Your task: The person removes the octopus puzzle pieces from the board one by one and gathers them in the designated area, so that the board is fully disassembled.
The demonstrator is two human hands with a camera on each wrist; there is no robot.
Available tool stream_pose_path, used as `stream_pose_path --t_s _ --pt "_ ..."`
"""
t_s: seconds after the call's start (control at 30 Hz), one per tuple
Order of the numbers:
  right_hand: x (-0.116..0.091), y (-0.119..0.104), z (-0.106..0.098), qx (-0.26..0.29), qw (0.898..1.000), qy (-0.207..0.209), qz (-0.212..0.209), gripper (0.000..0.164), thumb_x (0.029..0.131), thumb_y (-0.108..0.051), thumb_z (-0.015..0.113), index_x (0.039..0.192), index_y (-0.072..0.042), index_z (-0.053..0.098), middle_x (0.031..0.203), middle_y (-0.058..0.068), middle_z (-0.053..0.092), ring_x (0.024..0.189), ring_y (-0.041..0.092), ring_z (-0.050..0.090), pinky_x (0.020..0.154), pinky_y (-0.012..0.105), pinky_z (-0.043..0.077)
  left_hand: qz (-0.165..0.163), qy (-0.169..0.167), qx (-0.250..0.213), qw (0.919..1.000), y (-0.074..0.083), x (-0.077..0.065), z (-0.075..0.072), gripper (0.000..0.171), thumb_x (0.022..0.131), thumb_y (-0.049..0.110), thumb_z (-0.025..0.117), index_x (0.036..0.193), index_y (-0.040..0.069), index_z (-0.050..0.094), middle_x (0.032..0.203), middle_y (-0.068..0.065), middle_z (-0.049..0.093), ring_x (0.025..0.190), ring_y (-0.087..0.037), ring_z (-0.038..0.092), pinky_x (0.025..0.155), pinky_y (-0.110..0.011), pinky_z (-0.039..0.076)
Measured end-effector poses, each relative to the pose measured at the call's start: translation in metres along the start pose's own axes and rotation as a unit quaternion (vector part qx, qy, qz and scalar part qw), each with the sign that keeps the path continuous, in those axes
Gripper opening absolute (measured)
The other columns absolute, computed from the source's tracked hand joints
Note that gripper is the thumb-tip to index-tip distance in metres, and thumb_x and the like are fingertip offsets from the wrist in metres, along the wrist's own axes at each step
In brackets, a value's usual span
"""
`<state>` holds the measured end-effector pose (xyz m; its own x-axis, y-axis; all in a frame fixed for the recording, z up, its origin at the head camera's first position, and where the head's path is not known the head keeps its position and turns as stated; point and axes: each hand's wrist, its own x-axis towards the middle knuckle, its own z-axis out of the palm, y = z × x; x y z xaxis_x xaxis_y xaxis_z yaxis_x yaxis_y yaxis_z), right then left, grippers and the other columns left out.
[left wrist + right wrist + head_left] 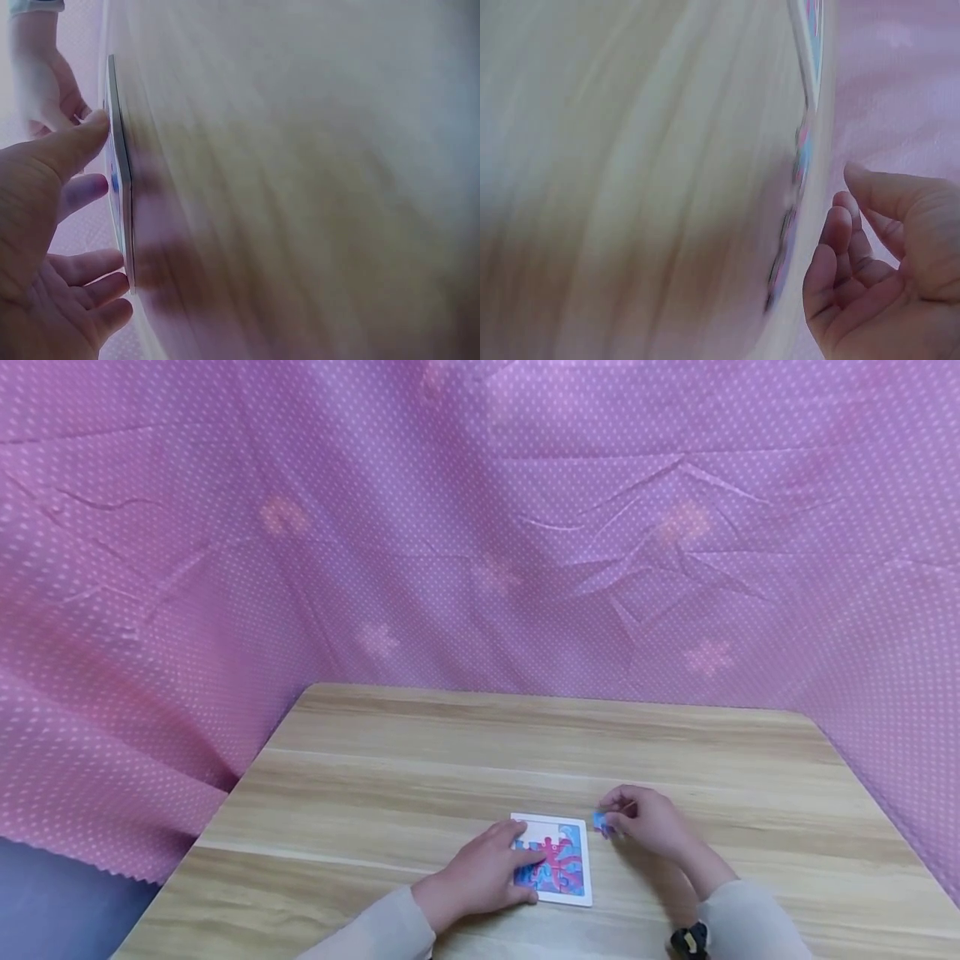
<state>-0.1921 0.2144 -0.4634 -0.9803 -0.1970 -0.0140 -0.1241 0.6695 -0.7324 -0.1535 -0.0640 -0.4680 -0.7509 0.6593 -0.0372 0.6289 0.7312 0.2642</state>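
Observation:
A jigsaw puzzle tray (572, 900) with a white border lies on the wooden table, partly filled with blue, pink and red pieces. Its upper left part shows bare white. My left hand (482, 870) rests on the tray's left side, thumb at the near border, index finger on the picture, other fingertips at the far left edge. Just right of the tray, my right hand (651, 820) hovers with bent fingers by a loose blue puzzle piece (598, 821). In the right wrist view its thumb and fingertips stand apart, and loose puzzle pieces (784, 247) lie beside them.
The wooden table (420, 735) reaches out behind and to both sides of the tray. A pink dotted cloth (480, 527) hangs around its back and sides. A dark band (688, 941) shows at the right wrist.

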Motion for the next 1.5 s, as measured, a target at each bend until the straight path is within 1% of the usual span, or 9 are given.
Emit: stream_pose_path --t_s 0.1,0.27,0.37,0.6,0.83,1.03,1.17,1.27,1.5 --pt "0.003 -0.009 0.008 0.004 1.000 -0.019 -0.022 0.015 0.084 -0.006 0.070 0.097 -0.011 0.067 0.083 -0.004 0.063 0.077 0.012 0.058 0.069 0.026 0.051 0.008 0.007 -0.003 0.9999 0.000 0.002 -0.001 0.054 0.083 0.050 0.068 0.133 0.030 0.058 0.142 -0.012 0.043 0.133 -0.028 0.037 0.106 -0.041 0.034" --pt "0.007 -0.020 0.019 -0.016 0.997 -0.050 -0.055 0.014 0.084 -0.009 0.071 0.095 -0.015 0.068 0.084 -0.007 0.061 0.079 0.012 0.055 0.071 0.027 0.048 0.043 0.019 0.002 0.9989 0.002 0.006 0.000 0.053 0.084 0.049 0.067 0.133 0.028 0.058 0.140 -0.013 0.045 0.131 -0.028 0.039 0.106 -0.040 0.034" --pt "0.009 -0.025 0.023 -0.023 0.994 -0.071 -0.074 0.014 0.083 -0.010 0.072 0.095 -0.016 0.069 0.084 -0.008 0.061 0.076 0.012 0.053 0.068 0.027 0.047 0.060 0.021 0.005 0.9980 0.004 0.008 0.002 0.053 0.085 0.049 0.067 0.133 0.028 0.058 0.139 -0.013 0.046 0.130 -0.028 0.040 0.105 -0.040 0.036" --pt "0.011 -0.029 0.029 -0.054 0.988 -0.098 -0.109 0.014 0.082 -0.012 0.074 0.094 -0.018 0.071 0.082 -0.008 0.059 0.075 0.012 0.050 0.066 0.027 0.044 0.075 0.036 0.007 0.9965 0.006 0.012 0.006 0.053 0.083 0.046 0.070 0.132 0.029 0.059 0.136 -0.014 0.047 0.128 -0.026 0.042 0.102 -0.038 0.040" --pt "0.008 -0.035 0.030 -0.070 0.988 -0.102 -0.094 0.011 0.081 -0.011 0.075 0.086 -0.019 0.071 0.084 -0.002 0.053 0.075 0.016 0.048 0.063 0.029 0.042 0.075 0.037 0.013 0.9964 0.007 0.014 0.007 0.053 0.083 0.046 0.071 0.131 0.028 0.060 0.136 -0.013 0.047 0.127 -0.025 0.042 0.101 -0.037 0.040" --pt "0.008 -0.035 0.033 -0.073 0.991 -0.093 -0.069 0.014 0.079 -0.010 0.076 0.083 -0.022 0.070 0.091 0.000 0.052 0.076 0.015 0.048 0.066 0.031 0.043 0.072 0.030 0.016 0.9968 0.007 0.015 0.007 0.052 0.083 0.046 0.071 0.131 0.029 0.060 0.136 -0.012 0.047 0.127 -0.024 0.042 0.100 -0.037 0.041" --pt "0.007 -0.035 0.034 -0.074 0.991 -0.085 -0.068 0.015 0.078 -0.009 0.077 0.082 -0.022 0.069 0.092 -0.001 0.053 0.077 0.015 0.049 0.068 0.032 0.044 0.071 0.029 0.016 0.9969 0.008 0.014 0.007 0.052 0.083 0.045 0.071 0.131 0.029 0.060 0.135 -0.012 0.047 0.127 -0.024 0.043 0.100 -0.036 0.041" --pt "0.007 -0.035 0.034 -0.065 0.992 -0.084 -0.067 0.016 0.079 -0.007 0.075 0.084 -0.021 0.068 0.088 -0.002 0.055 0.076 0.015 0.049 0.067 0.031 0.045 0.072 0.032 0.018 0.9968 0.008 0.013 0.007 0.052 0.083 0.046 0.071 0.131 0.029 0.060 0.135 -0.012 0.047 0.126 -0.024 0.043 0.100 -0.036 0.041" --pt "0.007 -0.033 0.032 -0.010 0.997 -0.060 -0.053 0.019 0.083 0.000 0.069 0.093 -0.015 0.065 0.081 -0.006 0.058 0.077 0.013 0.053 0.069 0.026 0.048 0.075 0.035 0.021 0.9964 0.008 0.011 0.005 0.052 0.082 0.046 0.071 0.130 0.028 0.061 0.135 -0.013 0.048 0.126 -0.024 0.043 0.100 -0.035 0.041"
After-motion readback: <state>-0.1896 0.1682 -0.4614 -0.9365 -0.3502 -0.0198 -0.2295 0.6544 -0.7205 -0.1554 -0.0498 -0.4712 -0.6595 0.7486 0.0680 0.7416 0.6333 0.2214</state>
